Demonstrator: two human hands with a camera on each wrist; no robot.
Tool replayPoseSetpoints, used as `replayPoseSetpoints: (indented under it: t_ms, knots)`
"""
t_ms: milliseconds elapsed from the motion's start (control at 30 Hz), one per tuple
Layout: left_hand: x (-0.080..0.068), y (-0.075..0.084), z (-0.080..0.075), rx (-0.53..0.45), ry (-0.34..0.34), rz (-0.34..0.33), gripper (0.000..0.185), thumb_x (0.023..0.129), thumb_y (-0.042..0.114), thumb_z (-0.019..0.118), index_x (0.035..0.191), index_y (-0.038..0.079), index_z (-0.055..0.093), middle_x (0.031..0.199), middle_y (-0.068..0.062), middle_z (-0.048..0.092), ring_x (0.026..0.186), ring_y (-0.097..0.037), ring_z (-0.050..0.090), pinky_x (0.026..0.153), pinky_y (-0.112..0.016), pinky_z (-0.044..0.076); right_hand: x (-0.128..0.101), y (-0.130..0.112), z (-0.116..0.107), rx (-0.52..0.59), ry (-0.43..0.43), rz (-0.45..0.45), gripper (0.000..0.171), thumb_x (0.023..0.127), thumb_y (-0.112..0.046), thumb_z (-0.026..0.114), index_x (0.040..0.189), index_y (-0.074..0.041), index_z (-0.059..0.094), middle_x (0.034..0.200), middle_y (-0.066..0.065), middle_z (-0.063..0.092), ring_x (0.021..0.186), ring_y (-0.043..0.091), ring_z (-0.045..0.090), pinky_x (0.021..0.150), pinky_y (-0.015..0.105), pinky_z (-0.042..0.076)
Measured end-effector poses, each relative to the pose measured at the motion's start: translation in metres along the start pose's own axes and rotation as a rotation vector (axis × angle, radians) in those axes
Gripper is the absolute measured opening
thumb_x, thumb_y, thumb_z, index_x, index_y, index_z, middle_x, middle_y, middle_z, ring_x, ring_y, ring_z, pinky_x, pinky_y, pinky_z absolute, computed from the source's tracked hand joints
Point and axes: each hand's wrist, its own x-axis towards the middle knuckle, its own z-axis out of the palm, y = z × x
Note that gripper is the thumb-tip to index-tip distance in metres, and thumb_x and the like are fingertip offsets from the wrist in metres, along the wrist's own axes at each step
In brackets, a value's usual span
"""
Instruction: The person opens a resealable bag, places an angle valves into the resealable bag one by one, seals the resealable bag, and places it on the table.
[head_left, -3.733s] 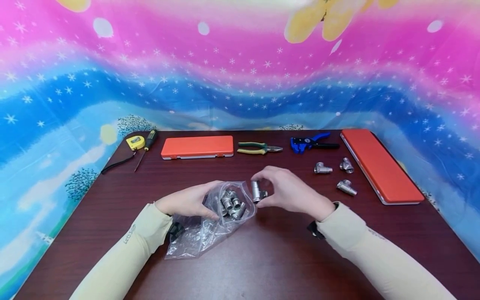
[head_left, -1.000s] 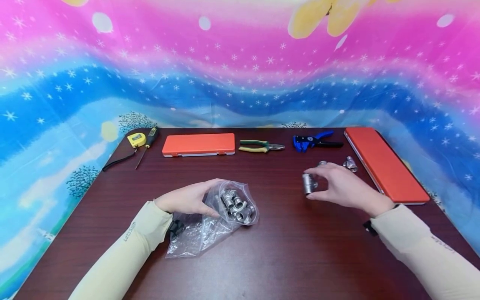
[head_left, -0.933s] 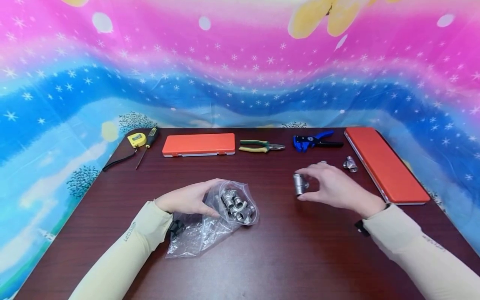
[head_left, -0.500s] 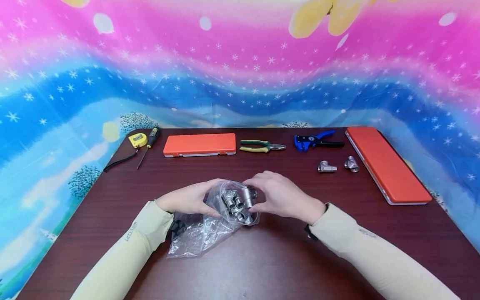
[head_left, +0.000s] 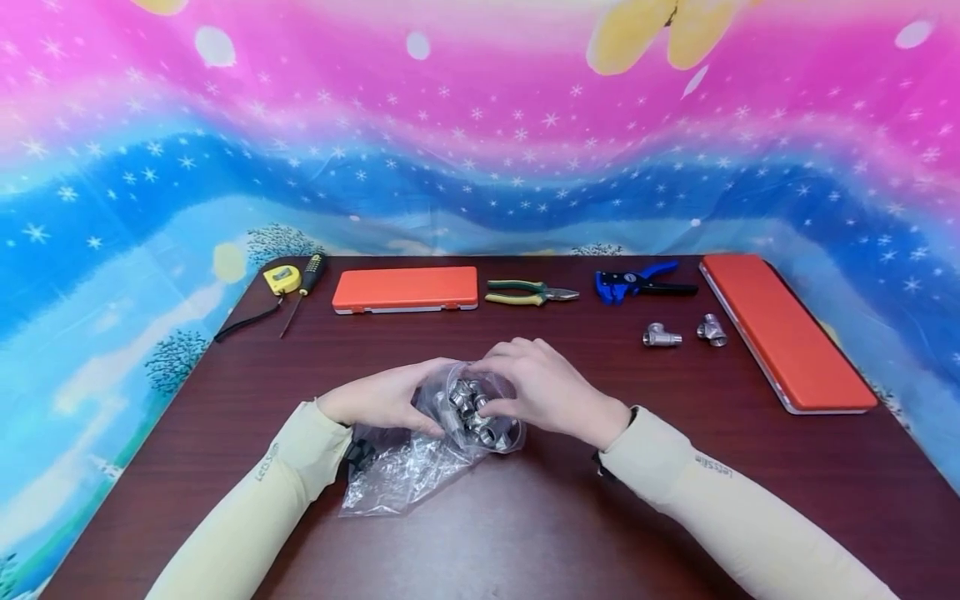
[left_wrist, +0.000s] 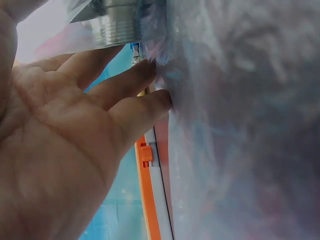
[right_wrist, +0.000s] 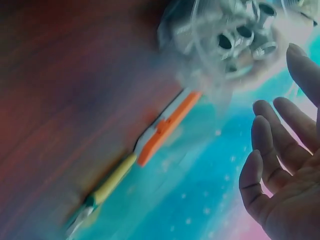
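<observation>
Both hands at bag of fittings, table centre.
Left hand (head_left: 378,402) pinches the plastic bag (head_left: 427,442) mouth, holding it agape; right hand (head_left: 543,390), fingers loosely spread, reaches over the metal fittings (head_left: 472,408) inside.

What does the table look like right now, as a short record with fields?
left hand: left hand holds the clear plastic bag at its mouth
right hand: right hand at the bag mouth, fingers relaxed in the wrist view
bag contents: metal pipe fittings
loose fittings: two near the long orange case
back row: tape measure, screwdriver, orange case, pliers, blue tool
</observation>
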Motion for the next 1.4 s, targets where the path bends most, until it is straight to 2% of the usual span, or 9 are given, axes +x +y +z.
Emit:
replayPoseSetpoints:
  t_ms: [167,267,533,667,767,867,933,1133,1400]
  knots:
    - [0.000,0.001,0.000,-0.015,-0.007,-0.039,0.092,0.079,0.036,0.085,0.153,0.026,0.032,0.144,0.013,0.044,0.096,-0.008,0.058,0.087,-0.033,0.049,-0.019,0.028,-0.019,-0.005,0.041,0.125,0.037,0.088,-0.030,0.077,0.120,-0.011,0.071,0.114,0.004,0.068,0.107,0.023,0.061,0.095,0.044,0.047]
    - [0.000,0.002,0.001,-0.007,-0.011,-0.042,0.092,0.080,0.037,0.084,0.154,0.024,0.030,0.144,0.009,0.043,0.077,-0.011,0.055,0.078,-0.033,0.050,-0.035,0.052,-0.034,0.007,0.073,0.296,0.036,0.092,-0.029,0.073,0.121,-0.008,0.070,0.117,0.009,0.068,0.109,0.028,0.062,0.095,0.047,0.047]
    - [-0.002,0.001,0.001,-0.011,-0.007,-0.033,0.091,0.079,0.036,0.085,0.153,0.027,0.032,0.148,0.009,0.041,0.097,-0.012,0.054,0.087,-0.034,0.047,-0.075,0.119,-0.060,-0.002,0.004,0.821,0.056,0.095,-0.040,0.065,0.129,0.005,0.061,0.118,0.025,0.065,0.104,0.042,0.061,0.085,0.057,0.047]
    - [-0.001,0.000,0.001,-0.014,-0.009,-0.031,0.090,0.079,0.035,0.085,0.152,0.030,0.033,0.145,0.012,0.042,0.101,-0.010,0.054,0.089,-0.033,0.046,-0.086,0.140,-0.055,-0.021,-0.085,0.989,0.054,0.093,-0.049,0.064,0.099,0.004,0.067,0.081,0.019,0.065,0.078,0.036,0.060,0.066,0.047,0.048]
    - [-0.001,0.001,0.001,-0.015,-0.007,-0.019,0.089,0.079,0.034,0.085,0.151,0.029,0.034,0.145,0.012,0.043,0.106,-0.010,0.053,0.092,-0.034,0.046,-0.089,0.149,-0.049,-0.057,-0.117,1.039,0.056,0.093,-0.053,0.062,0.068,-0.003,0.057,0.060,0.010,0.051,0.060,0.028,0.054,0.054,0.038,0.042]
    - [-0.001,0.003,0.001,-0.014,-0.005,-0.017,0.090,0.078,0.035,0.085,0.152,0.027,0.034,0.148,0.010,0.041,0.116,-0.010,0.050,0.097,-0.037,0.044,-0.089,0.153,-0.046,-0.100,-0.113,1.035,0.057,0.092,-0.053,0.063,0.061,-0.007,0.054,0.058,0.009,0.050,0.056,0.027,0.053,0.050,0.037,0.041]
    - [-0.001,0.004,0.001,-0.009,-0.005,-0.023,0.091,0.078,0.035,0.085,0.152,0.026,0.034,0.150,0.008,0.040,0.125,-0.010,0.045,0.102,-0.038,0.041,-0.088,0.155,-0.045,-0.127,-0.106,1.018,0.056,0.092,-0.052,0.065,0.062,-0.005,0.056,0.060,0.012,0.053,0.058,0.029,0.055,0.050,0.038,0.043]
    - [-0.001,0.003,0.002,0.005,-0.007,-0.033,0.092,0.079,0.035,0.085,0.153,0.025,0.032,0.149,0.007,0.041,0.122,-0.009,0.047,0.102,-0.037,0.042,-0.088,0.162,-0.040,-0.178,-0.115,1.010,0.051,0.091,-0.046,0.068,0.067,-0.001,0.063,0.070,0.019,0.058,0.068,0.036,0.059,0.057,0.046,0.050]
    - [-0.001,-0.001,0.001,-0.004,-0.008,-0.020,0.091,0.079,0.036,0.085,0.152,0.029,0.033,0.149,0.012,0.040,0.126,-0.008,0.045,0.103,-0.036,0.041,-0.091,0.168,-0.039,-0.050,-0.119,1.034,0.050,0.086,-0.039,0.074,0.095,0.009,0.062,0.090,0.026,0.060,0.086,0.041,0.057,0.071,0.050,0.050]
